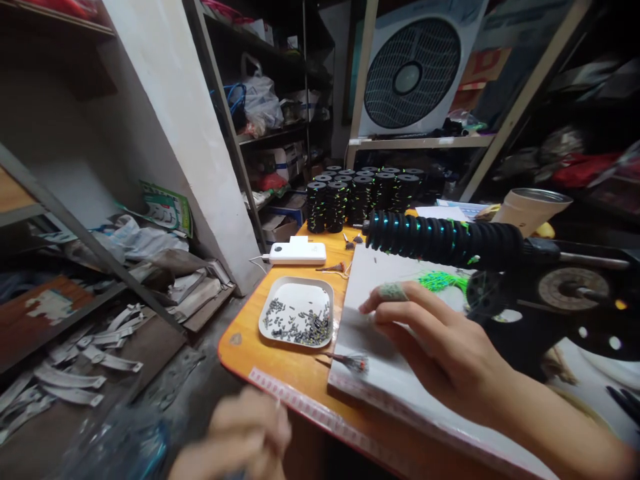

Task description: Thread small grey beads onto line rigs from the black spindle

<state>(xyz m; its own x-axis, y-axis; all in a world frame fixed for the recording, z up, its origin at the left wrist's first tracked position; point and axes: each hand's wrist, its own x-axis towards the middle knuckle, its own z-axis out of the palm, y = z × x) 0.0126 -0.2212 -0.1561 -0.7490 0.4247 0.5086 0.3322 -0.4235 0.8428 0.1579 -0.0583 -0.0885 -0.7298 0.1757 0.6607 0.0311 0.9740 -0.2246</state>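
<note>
My left hand (245, 433) is low at the near edge of the table, smeared by motion. Its fingers look bent, and whatever they may hold cannot be made out. Palm down, my right hand (445, 333) hovers over or rests on a white board (357, 283), with loosely bent fingers and nothing visible in them. Green tape (393, 291) wraps one finger. Beyond it lies a bundle of bright green strands (443, 283). A small dark brush-like piece with a red spot (357, 362) lies at the board's near left edge. A white tray (267, 331) holds many tiny dark pieces.
A ridged black roll (440, 237) on a spindle juts across above the board from a dark machine (510, 313). Several black spools (350, 197) stand at the back. A white power bank (297, 253), a beige cup (530, 210) and a box fan (413, 73) are also there.
</note>
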